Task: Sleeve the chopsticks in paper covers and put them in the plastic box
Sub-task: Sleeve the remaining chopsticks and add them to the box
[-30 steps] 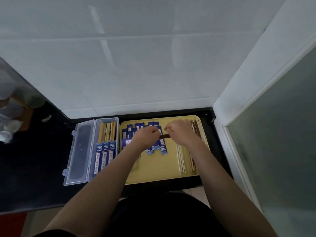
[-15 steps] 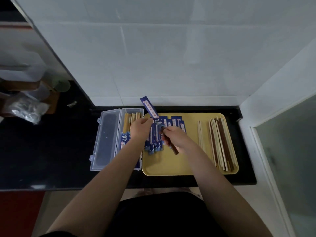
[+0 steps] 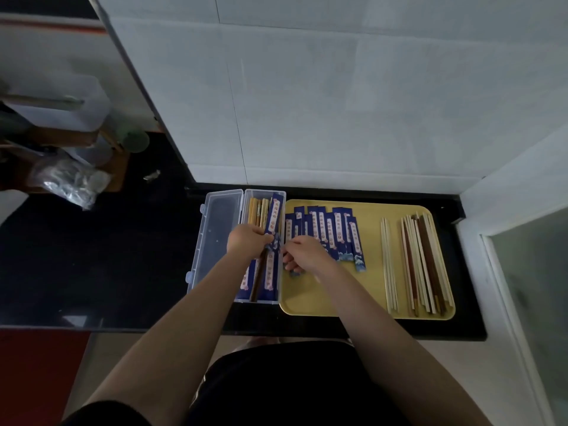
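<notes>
A black counter (image 3: 92, 272) holds a yellow tray (image 3: 322, 299) and, just left of it, an open clear plastic box (image 3: 215, 241) with its lid laid flat.

The left hand (image 3: 246, 241) is over the box, fingers curled round a dark chopstick pair (image 3: 257, 281) wearing a blue paper cover (image 3: 273, 219). The cover reaches away from the fingertips toward the wall; the bare dark end runs back toward the wrist.

The right hand (image 3: 304, 253) hovers just beside it at the tray's left edge, fingers loosely bent, gripping nothing I can make out.

The pair looks light, stiff and smooth; the paper is thin and could crumple or slip, so hold where cover overlaps wood.

Beyond the right fingers lie roughly ten empty covers (image 3: 335, 232). Farther right, about fifteen bare chopsticks (image 3: 421, 262), pale and dark. The box holds several sleeved pairs; exact count unclear.
</notes>
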The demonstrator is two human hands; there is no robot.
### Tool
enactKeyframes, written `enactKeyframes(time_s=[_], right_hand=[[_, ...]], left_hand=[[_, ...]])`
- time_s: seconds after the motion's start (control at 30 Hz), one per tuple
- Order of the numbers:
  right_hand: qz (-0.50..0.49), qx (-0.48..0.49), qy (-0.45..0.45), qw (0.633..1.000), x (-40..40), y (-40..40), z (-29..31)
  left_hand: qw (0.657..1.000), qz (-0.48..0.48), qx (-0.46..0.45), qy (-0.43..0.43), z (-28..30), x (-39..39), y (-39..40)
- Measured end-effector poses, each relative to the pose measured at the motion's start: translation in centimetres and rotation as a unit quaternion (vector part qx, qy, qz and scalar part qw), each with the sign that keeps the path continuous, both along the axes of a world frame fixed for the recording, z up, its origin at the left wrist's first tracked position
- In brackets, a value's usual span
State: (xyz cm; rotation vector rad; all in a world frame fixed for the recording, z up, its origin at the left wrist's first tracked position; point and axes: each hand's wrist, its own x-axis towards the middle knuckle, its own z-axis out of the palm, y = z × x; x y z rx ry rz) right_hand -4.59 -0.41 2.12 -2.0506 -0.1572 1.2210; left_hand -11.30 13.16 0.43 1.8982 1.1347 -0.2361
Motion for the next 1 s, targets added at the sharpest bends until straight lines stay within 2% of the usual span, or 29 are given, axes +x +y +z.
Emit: enactKeyframes(time_s=[0.23, 0.37, 0.57, 0.83, 0.9, 1.0], right_hand=[[-0.011, -0.007, -0.022, 1.000, 0.4, -0.2, -0.8], [-0.018, -0.001, -0.028, 0.999, 0.5, -0.2, -1.2], [-0.032, 0.001, -0.027, 0.999, 1.2, -0.2, -1.6], [-0.026, -0.005, -0.031, 0.999, 1.6, -0.2, -2.6], [-0.018, -0.016, -0.062, 0.998, 2.0, -0.6, -2.9], [-0.018, -0.076, -0.204, 0.976, 3.1, -2.4, -3.7]], left_hand=[[0.998, -0.064, 0.001, -0.028, -0.6, 0.8, 0.0], [0.998, -0.048, -0.009, -0.049, -0.7, 0.8, 0.1], [0.994, 0.014, -0.077, -0.072, -1.1, 0.5, 0.1], [1.000, -0.009, -0.009, -0.026, -1.2, 0.9, -0.5], [0.999, -0.030, 0.032, -0.012, -1.1, 1.0, -0.6], [0.995, -0.018, 0.087, -0.048, -0.7, 1.6, -1.4]])
